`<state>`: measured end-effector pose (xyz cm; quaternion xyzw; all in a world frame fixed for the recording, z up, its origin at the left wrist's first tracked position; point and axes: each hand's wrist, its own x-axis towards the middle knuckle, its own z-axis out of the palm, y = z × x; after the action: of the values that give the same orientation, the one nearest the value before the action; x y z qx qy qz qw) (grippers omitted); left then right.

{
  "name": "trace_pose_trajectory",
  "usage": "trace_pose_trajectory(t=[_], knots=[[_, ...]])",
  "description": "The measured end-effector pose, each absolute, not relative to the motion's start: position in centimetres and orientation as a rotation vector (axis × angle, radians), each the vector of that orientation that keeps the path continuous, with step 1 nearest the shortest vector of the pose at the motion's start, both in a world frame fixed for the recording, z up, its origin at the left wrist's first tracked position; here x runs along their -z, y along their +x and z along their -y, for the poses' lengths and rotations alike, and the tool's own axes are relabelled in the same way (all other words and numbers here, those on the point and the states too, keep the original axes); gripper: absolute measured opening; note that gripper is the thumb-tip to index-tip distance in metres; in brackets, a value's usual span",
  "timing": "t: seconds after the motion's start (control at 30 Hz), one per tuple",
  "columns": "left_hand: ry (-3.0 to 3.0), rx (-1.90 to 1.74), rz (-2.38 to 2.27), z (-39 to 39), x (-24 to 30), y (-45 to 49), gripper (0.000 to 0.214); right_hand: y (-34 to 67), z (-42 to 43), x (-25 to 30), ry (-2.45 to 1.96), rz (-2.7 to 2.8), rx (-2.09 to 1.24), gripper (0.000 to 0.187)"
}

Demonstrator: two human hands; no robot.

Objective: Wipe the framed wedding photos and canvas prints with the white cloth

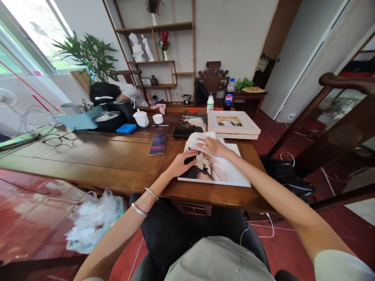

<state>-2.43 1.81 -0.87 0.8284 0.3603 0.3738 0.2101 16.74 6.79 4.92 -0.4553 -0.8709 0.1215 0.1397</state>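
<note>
A large thin photo album (234,171) with a picture on its face lies at the table's front edge. My right hand (212,146) is on its upper part, fingers bent over a crumpled white cloth (202,137); whether it is cloth or tissue is hard to tell. The left side of the picture is under my left hand (184,162), whose fingers are stretched out and hold nothing. Just beyond are a dark album (190,124) and a pale box (250,127) with a small framed picture on its lid.
A phone (157,144) lies left of the album. Farther back are a blue box (125,128), a white teapot (141,118), a cup (158,118), a white bottle (210,103), a cola bottle (229,95) and red scissors (193,110). A plastic bag (93,218) sits below left.
</note>
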Motion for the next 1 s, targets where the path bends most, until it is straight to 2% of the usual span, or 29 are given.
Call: trace_pose_trajectory(t=[0.23,0.47,0.57,0.8,0.9,1.0], knots=[[2.315,-1.055,-0.947,-1.9,0.9,-2.5,0.037,25.4,-4.9,-3.7,-1.515,2.450,-0.242,0.044],[2.322,-1.087,-1.018,-1.9,1.1,-2.7,0.050,23.4,-2.1,-3.8,-1.373,2.543,-0.077,0.041],[2.279,-1.085,-1.060,-1.9,1.2,-2.7,0.057,21.4,0.1,-4.2,-1.167,2.652,-0.122,0.032],[2.168,-1.004,-1.098,-1.9,1.3,-2.6,0.051,21.9,6.1,-5.5,-0.756,2.785,-0.325,0.023],[2.207,-0.977,-1.124,-2.1,1.5,-2.7,0.050,24.2,6.4,-5.8,-0.785,2.778,-0.438,0.025],[2.281,-0.970,-1.080,-2.4,1.7,-2.8,0.046,26.8,4.4,-4.9,-1.060,2.688,-0.446,0.037]])
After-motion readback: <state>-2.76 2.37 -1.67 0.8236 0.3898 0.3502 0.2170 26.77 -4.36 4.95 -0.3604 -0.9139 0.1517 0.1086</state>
